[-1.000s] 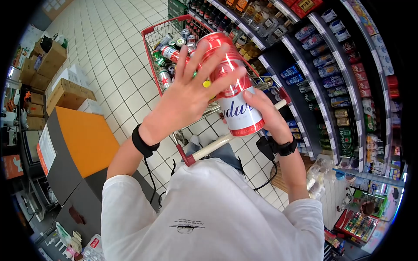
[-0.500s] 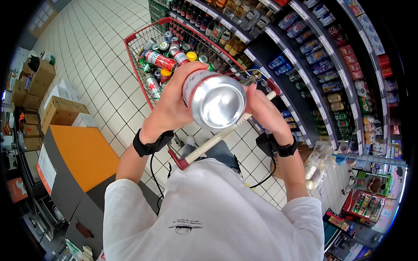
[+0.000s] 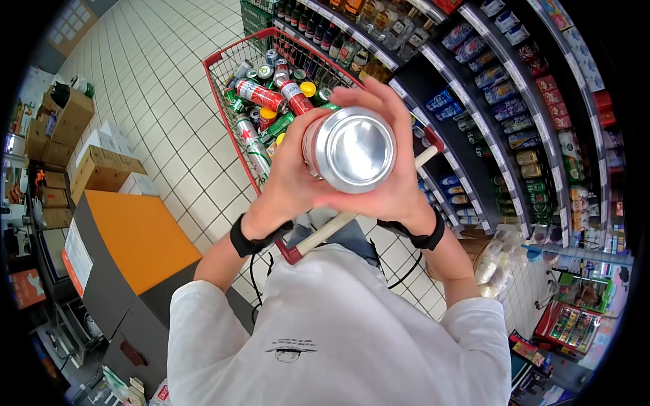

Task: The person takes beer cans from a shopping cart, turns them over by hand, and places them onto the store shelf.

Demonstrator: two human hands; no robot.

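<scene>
A drink can [image 3: 357,150] is held up close to the camera, its bare silver bottom turned toward me. My left hand [image 3: 290,169] wraps round the can's left side, where a strip of its printed wall shows. On the other side my right hand [image 3: 401,159] curves about the can, thumb along the lower edge and fingers behind the upper right. Fingertips behind the can are partly hidden. Beyond the hands stands a red-rimmed shopping cart [image 3: 215,95] with several cans lying jumbled inside, among them a red and white can [image 3: 261,95] and a green one with a red star [image 3: 247,130].
The cart's handle [image 3: 325,233] crosses just before my body. Shelves of bottles and cans [image 3: 497,88] curve along the right. At left are an orange-topped counter [image 3: 139,237] and cardboard boxes [image 3: 101,169]. Plastic-wrapped goods [image 3: 497,260] lie at lower right.
My right hand has come further round the can, its fingers now curved behind it and its thumb below. The can has shifted slightly right, and more of the cart's cans show.
</scene>
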